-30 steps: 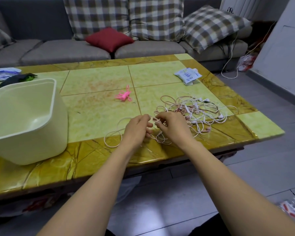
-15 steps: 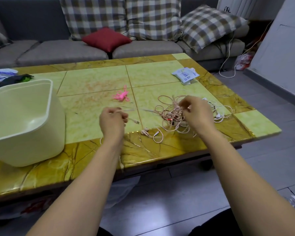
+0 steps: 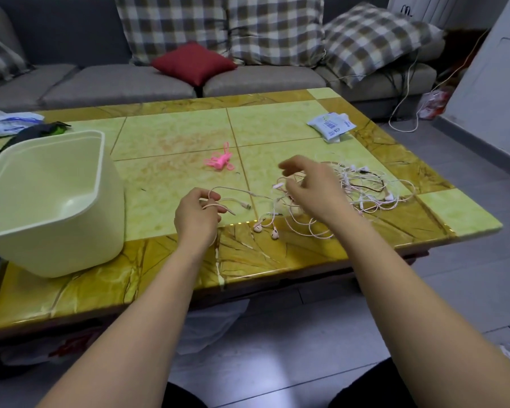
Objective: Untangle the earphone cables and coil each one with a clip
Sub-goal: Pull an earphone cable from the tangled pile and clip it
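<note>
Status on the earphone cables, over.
Left hand pinching one pink cable. Right hand open over tangle. Clips untouched. Nothing in the way.

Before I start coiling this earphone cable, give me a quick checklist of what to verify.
1. Left hand grips one pink cable: ok.
2. A plug end lies loose on the table beside that hand: ok.
3. Cable clear of the tangle: not ok, it runs into the pile.
4. Right hand free: ok, fingers loose above the tangle.
5. Pink clips at hand: likely ok, they lie apart just beyond the left hand.
</note>
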`<action>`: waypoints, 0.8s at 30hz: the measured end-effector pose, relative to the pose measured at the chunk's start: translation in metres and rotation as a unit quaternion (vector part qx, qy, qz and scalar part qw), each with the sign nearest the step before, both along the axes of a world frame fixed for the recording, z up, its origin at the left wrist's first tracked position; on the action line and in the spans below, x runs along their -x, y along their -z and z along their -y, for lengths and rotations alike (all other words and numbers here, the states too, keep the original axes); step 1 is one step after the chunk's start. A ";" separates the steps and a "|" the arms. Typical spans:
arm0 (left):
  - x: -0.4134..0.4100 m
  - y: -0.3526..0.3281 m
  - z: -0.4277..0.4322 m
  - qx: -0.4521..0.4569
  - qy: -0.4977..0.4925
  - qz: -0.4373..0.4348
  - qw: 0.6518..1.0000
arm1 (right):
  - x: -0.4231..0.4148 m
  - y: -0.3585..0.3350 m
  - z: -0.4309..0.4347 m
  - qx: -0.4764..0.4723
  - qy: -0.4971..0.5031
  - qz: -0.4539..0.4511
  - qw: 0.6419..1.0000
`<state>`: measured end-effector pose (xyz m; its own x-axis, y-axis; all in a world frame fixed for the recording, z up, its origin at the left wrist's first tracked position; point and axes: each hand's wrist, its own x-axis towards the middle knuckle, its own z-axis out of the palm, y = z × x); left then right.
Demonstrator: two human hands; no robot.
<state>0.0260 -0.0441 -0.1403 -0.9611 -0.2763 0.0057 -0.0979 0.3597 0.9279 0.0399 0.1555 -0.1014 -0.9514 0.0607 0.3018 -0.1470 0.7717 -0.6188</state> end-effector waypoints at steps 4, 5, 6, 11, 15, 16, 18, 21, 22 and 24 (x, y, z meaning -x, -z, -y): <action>-0.006 -0.005 0.010 0.007 0.010 -0.017 1.000 | 0.008 0.032 0.028 -0.025 -0.095 0.126 0.987; -0.008 -0.006 0.014 0.002 0.004 -0.031 1.000 | 0.010 0.035 0.032 -0.025 -0.096 0.143 0.985; -0.008 -0.008 0.018 -0.005 -0.005 -0.050 0.999 | 0.013 0.036 0.035 -0.024 -0.095 0.157 0.983; -0.007 -0.004 0.040 0.045 -0.027 -0.081 0.995 | 0.023 0.034 0.041 -0.064 -0.078 0.153 0.983; -0.008 -0.004 0.045 0.296 0.096 0.150 0.938 | 0.026 0.037 0.046 -0.114 -0.023 0.076 0.990; -0.011 -0.008 0.043 0.347 0.113 0.193 0.911 | 0.026 0.037 0.047 -0.124 -0.003 0.055 0.991; -0.017 -0.015 0.038 0.373 0.113 0.158 0.907 | 0.024 0.035 0.050 -0.131 0.002 0.030 0.991; -0.020 -0.019 0.030 0.304 0.090 -0.074 0.946 | 0.018 0.032 0.056 -0.120 -0.032 0.016 0.992; -0.020 -0.019 0.025 0.282 0.111 -0.122 0.945 | 0.015 0.031 0.059 -0.117 -0.048 0.009 0.992; -0.023 -0.018 0.012 0.231 0.188 -0.125 0.946 | 0.010 0.029 0.063 -0.101 -0.081 -0.004 0.992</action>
